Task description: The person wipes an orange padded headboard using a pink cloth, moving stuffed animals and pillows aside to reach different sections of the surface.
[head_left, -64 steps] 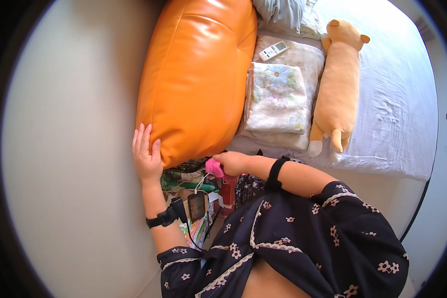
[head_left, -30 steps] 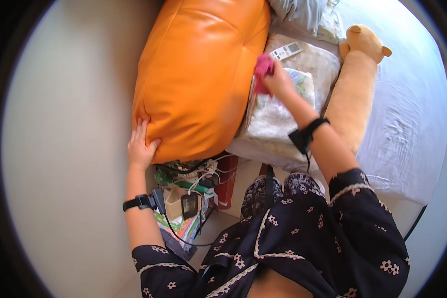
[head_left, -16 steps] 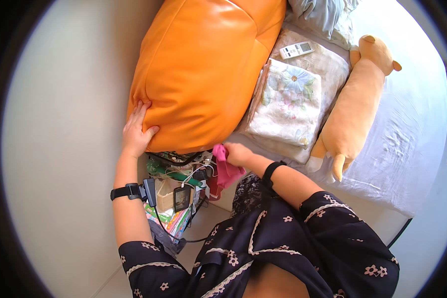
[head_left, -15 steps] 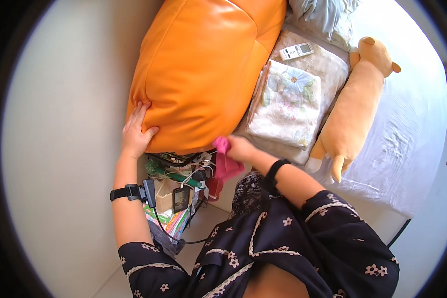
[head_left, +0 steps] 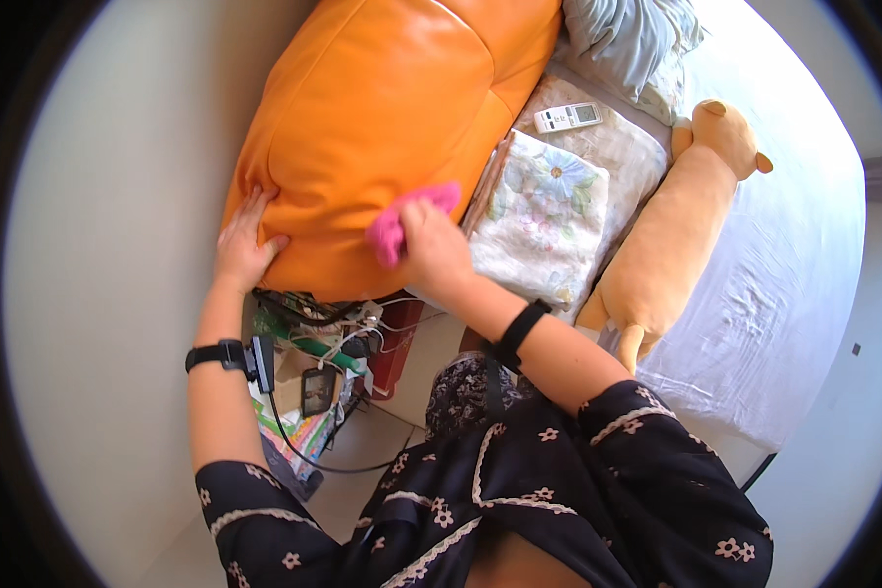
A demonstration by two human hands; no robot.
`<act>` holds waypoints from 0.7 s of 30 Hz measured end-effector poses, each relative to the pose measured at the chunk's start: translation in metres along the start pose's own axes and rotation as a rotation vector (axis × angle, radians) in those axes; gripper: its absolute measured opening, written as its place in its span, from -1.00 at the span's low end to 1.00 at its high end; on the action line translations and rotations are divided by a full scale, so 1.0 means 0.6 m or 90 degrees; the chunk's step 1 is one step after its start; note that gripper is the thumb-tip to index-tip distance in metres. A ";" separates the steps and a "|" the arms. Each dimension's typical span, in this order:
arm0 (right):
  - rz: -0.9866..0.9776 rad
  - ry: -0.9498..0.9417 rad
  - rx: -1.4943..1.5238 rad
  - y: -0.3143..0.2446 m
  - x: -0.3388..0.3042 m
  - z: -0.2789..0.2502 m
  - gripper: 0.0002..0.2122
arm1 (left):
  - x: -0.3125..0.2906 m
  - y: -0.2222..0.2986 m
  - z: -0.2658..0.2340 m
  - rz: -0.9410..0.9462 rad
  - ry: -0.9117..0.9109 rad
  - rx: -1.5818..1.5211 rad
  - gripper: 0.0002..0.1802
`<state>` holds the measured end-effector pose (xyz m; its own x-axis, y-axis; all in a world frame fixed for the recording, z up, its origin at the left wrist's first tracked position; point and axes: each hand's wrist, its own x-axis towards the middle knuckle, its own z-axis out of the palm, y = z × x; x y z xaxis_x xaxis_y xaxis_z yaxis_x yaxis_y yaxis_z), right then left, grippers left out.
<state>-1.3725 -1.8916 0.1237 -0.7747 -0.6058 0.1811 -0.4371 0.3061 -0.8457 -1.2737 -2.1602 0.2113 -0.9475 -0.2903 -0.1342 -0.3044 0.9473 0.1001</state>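
Observation:
A large orange leather-like bean bag (head_left: 392,98) fills the upper middle of the head view. Against its lower left side rests my left hand (head_left: 245,247), thumb spread from the fingers, pressing creases into the cover. My right hand (head_left: 435,247) is closed around a bunched pink cloth (head_left: 388,235) over the lower right part of the bean bag. The cloth appears to touch the orange surface; motion blurs it slightly, and the palm side of the hand is hidden.
Below the bean bag are cables, a dark-framed item (head_left: 317,392) and colourful papers (head_left: 299,436). To the right, a folded floral cloth (head_left: 549,220), a white remote control (head_left: 568,118) and a long tan plush toy (head_left: 681,235) lie on the bed (head_left: 764,284). A pale wall (head_left: 118,274) borders the left.
My right hand has moved up and left with the pink cloth, from the bean bag's lower edge onto its surface. My left hand stays on the bean bag; the whole view has shifted slightly.

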 end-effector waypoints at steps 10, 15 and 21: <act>0.325 -0.419 0.227 0.116 -0.262 -0.093 -0.62 | -0.008 0.031 0.002 -0.090 -0.023 0.111 -0.21; 0.533 -0.233 0.418 0.188 -0.265 -0.224 -0.63 | -0.017 0.052 0.011 -0.118 0.010 0.181 -0.23; 0.559 -0.114 0.425 0.177 -0.299 -0.295 -0.66 | -0.055 0.077 0.006 -0.172 0.036 0.224 -0.26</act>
<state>-1.3606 -1.6208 0.0903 -0.5935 -0.4860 -0.6415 0.6044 0.2571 -0.7540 -1.2564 -2.1064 0.2169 -0.8451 -0.5320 -0.0539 -0.4998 0.8218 -0.2736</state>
